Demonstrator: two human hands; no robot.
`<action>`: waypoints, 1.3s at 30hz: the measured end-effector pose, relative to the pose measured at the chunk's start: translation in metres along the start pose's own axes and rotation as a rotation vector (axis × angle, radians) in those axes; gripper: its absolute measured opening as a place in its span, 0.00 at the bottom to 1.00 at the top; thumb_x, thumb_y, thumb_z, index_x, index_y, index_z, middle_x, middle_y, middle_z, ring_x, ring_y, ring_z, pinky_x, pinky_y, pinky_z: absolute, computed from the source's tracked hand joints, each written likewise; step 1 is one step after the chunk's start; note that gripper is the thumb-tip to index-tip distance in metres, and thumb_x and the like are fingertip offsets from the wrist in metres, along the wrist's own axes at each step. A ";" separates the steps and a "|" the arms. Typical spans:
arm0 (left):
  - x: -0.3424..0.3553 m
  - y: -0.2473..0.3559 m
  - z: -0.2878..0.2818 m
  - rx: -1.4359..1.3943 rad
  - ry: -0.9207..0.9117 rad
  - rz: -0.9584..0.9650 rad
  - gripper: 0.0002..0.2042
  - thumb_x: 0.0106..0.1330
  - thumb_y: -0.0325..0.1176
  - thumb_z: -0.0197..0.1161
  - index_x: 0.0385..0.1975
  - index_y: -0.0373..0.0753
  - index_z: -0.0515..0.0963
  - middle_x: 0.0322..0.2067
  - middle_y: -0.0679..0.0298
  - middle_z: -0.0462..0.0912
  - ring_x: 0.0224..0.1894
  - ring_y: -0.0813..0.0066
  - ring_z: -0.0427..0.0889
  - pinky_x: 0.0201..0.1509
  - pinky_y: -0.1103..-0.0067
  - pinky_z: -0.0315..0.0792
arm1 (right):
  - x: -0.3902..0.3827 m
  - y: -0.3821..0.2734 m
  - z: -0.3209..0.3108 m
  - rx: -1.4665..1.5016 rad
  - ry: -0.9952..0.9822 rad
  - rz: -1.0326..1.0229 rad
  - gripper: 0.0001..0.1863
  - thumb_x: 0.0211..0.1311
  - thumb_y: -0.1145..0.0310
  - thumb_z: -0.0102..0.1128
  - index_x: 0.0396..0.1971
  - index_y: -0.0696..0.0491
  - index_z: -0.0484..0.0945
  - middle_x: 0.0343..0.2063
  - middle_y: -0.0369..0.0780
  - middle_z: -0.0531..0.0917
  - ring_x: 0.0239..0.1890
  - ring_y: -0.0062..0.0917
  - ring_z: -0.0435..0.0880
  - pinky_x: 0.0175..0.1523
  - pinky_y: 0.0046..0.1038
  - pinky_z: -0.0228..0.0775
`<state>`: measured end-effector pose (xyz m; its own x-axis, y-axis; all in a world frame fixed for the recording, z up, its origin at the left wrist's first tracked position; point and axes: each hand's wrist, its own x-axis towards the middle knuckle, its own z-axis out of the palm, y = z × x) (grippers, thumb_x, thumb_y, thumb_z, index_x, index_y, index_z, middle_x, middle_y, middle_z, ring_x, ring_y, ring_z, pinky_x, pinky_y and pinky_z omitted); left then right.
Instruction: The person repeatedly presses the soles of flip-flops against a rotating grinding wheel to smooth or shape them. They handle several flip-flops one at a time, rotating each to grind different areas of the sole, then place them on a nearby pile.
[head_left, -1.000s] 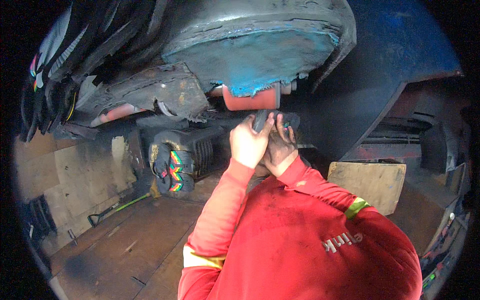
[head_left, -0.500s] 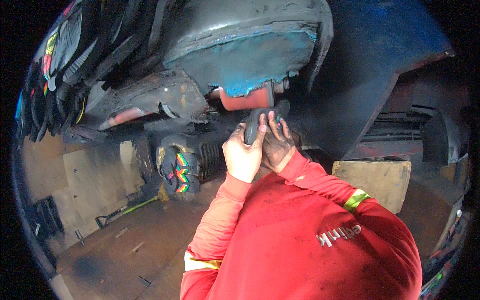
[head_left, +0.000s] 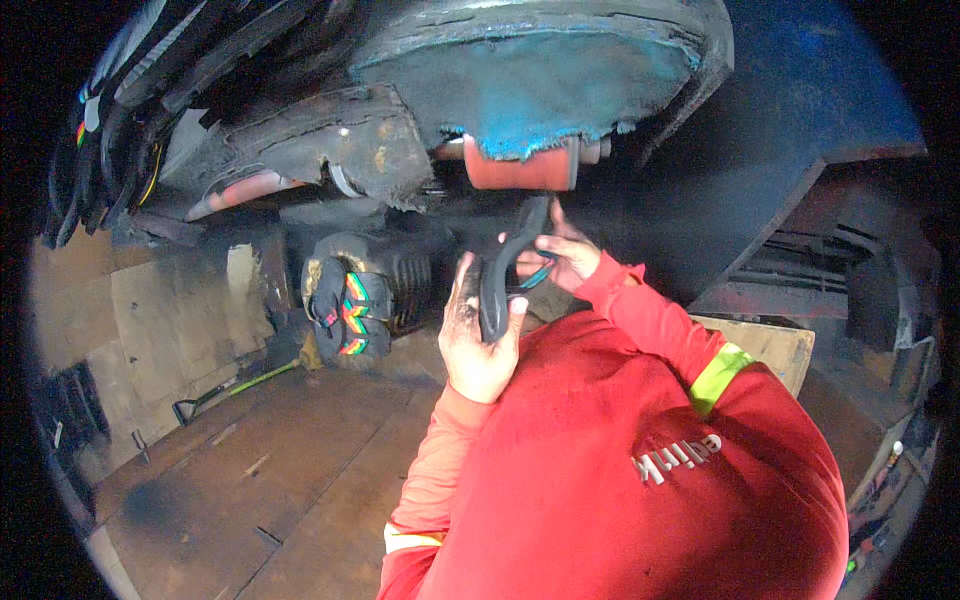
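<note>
A black flip-flop (head_left: 494, 290), its sole seen nearly edge-on, is held between my two hands below a red-orange sanding roller (head_left: 520, 168). Around its lower end is my left hand (head_left: 478, 345), thumb on one side and fingers on the other. Fingers of my right hand (head_left: 572, 258) grip it higher up, beside a teal strip that looks like its strap. The far end of the sole points up toward the roller, with a gap between them. Dark dust marks my left fingers.
Above the roller hangs a machine cover (head_left: 500, 85) coated in blue and grey dust. More flip-flops (head_left: 352, 315) with striped straps sit on a ribbed motor at left. Several dark soles (head_left: 110, 170) hang upper left. A green-handled tool (head_left: 265, 378) lies on the brown floor.
Both hands have come down and away from the roller with the flip-flop. It is now turned more edge-on, and my hands are farther apart.
</note>
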<state>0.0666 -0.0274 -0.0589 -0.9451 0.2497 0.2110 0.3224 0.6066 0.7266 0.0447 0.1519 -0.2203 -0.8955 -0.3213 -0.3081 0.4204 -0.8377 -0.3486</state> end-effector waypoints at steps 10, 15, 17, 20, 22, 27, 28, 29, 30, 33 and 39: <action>0.061 0.014 0.017 0.106 -0.020 0.119 0.12 0.62 0.32 0.67 0.37 0.30 0.76 0.33 0.44 0.80 0.35 0.43 0.81 0.39 0.63 0.76 | 0.023 -0.028 0.018 0.048 -0.065 0.000 0.23 0.66 0.60 0.63 0.56 0.56 0.74 0.50 0.41 0.82 0.48 0.30 0.84 0.54 0.39 0.76; 0.067 0.019 0.035 0.125 -0.033 0.043 0.12 0.64 0.36 0.67 0.28 0.33 0.74 0.25 0.46 0.77 0.27 0.45 0.78 0.30 0.62 0.72 | 0.006 -0.024 -0.001 0.038 0.053 0.104 0.25 0.65 0.52 0.63 0.56 0.50 0.74 0.48 0.38 0.82 0.51 0.33 0.81 0.57 0.44 0.74; 0.072 0.018 0.043 0.152 -0.083 0.016 0.13 0.64 0.36 0.67 0.28 0.32 0.75 0.25 0.45 0.78 0.28 0.44 0.80 0.31 0.62 0.73 | -0.005 -0.022 -0.007 0.078 0.120 0.130 0.26 0.65 0.51 0.63 0.57 0.50 0.73 0.50 0.39 0.81 0.52 0.34 0.81 0.57 0.45 0.74; 0.084 0.017 0.058 0.213 -0.211 -0.030 0.14 0.62 0.37 0.67 0.30 0.29 0.77 0.25 0.44 0.80 0.30 0.44 0.82 0.32 0.62 0.75 | -0.028 -0.025 -0.007 0.144 0.220 0.162 0.29 0.64 0.49 0.63 0.59 0.50 0.70 0.55 0.41 0.77 0.55 0.39 0.79 0.59 0.48 0.72; 0.090 0.020 0.064 0.096 -0.265 -0.215 0.15 0.62 0.38 0.67 0.29 0.29 0.77 0.24 0.43 0.80 0.29 0.45 0.83 0.32 0.64 0.75 | -0.041 -0.032 -0.002 0.212 0.417 0.240 0.30 0.64 0.49 0.63 0.59 0.50 0.69 0.56 0.41 0.76 0.56 0.40 0.78 0.59 0.49 0.72; 0.076 0.037 0.048 -0.005 -0.050 -0.192 0.10 0.62 0.32 0.66 0.29 0.29 0.77 0.24 0.45 0.80 0.28 0.45 0.83 0.31 0.65 0.74 | -0.029 -0.054 0.013 0.035 0.155 0.163 0.27 0.66 0.51 0.61 0.59 0.50 0.70 0.54 0.42 0.78 0.55 0.40 0.80 0.61 0.49 0.72; 0.072 0.041 0.042 0.017 -0.041 -0.156 0.10 0.62 0.31 0.66 0.30 0.30 0.77 0.24 0.45 0.80 0.28 0.45 0.82 0.31 0.65 0.74 | -0.025 -0.056 0.016 0.010 0.142 0.160 0.27 0.67 0.52 0.60 0.59 0.50 0.70 0.55 0.42 0.78 0.55 0.39 0.80 0.61 0.49 0.72; 0.067 0.045 0.035 0.048 -0.030 -0.134 0.09 0.62 0.31 0.65 0.30 0.30 0.77 0.25 0.45 0.79 0.28 0.45 0.82 0.32 0.65 0.74 | -0.019 -0.057 0.019 -0.026 0.129 0.148 0.26 0.68 0.53 0.60 0.59 0.51 0.70 0.55 0.42 0.78 0.54 0.39 0.80 0.60 0.49 0.72; 0.063 0.049 0.029 0.082 -0.020 -0.117 0.09 0.62 0.30 0.65 0.30 0.30 0.76 0.25 0.45 0.79 0.28 0.44 0.82 0.32 0.65 0.74 | -0.015 -0.057 0.021 -0.026 0.093 0.141 0.25 0.68 0.54 0.59 0.59 0.51 0.70 0.55 0.42 0.79 0.54 0.38 0.80 0.60 0.48 0.72; 0.059 0.054 0.018 0.086 -0.037 -0.094 0.09 0.62 0.31 0.66 0.33 0.31 0.77 0.26 0.46 0.80 0.27 0.46 0.81 0.32 0.66 0.74 | -0.008 -0.054 0.023 -0.014 -0.004 0.128 0.25 0.69 0.55 0.58 0.59 0.52 0.71 0.54 0.43 0.79 0.54 0.37 0.81 0.61 0.48 0.72; 0.076 0.045 0.033 0.116 -0.090 -0.022 0.10 0.58 0.27 0.65 0.34 0.27 0.75 0.27 0.41 0.78 0.32 0.39 0.80 0.34 0.61 0.74 | -0.018 -0.051 0.013 0.092 0.049 0.208 0.26 0.68 0.52 0.58 0.59 0.52 0.71 0.54 0.43 0.80 0.54 0.36 0.81 0.61 0.48 0.72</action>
<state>0.0115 0.0439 -0.0315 -0.9452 0.2983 0.1324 0.3102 0.6949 0.6487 0.0368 0.1947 -0.1850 -0.7815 -0.4714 -0.4087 0.5785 -0.7928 -0.1917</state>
